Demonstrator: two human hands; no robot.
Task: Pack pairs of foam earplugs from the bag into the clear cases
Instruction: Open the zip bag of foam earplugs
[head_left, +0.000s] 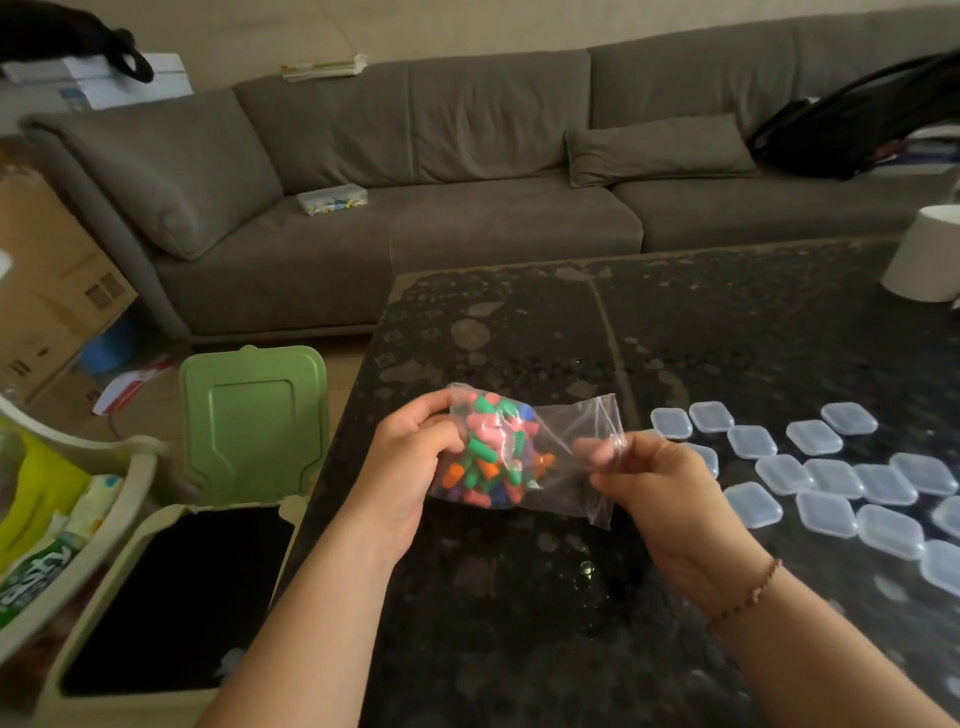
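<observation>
Both hands up over the dark speckled glossy table (519, 623), w/ a clear plastic zip bag (566, 467) stretched between them, lifted off the tabletop. Left hand (410, 467) grips the full end, fingers curled round the bulge of multicoloured foam earplugs (488, 452): pink, green, orange, blue, purple, all bunched at that end inside the bag. Right hand (670, 499) pinches the flat empty end of the bag, thumb and fingertips pressed together on the plastic near its top edge; beaded bracelet (748, 592) on that wrist. Can't tell if the bag's seal is open. Right of the hands, a cluster of small clear plastic lidded cases (831, 483) lies on the table, lids down, some touching. Left of the table, a bin w/ a green flip lid (254, 421) raised upright. Grey fabric sofa (415, 171) at the back.
</observation>
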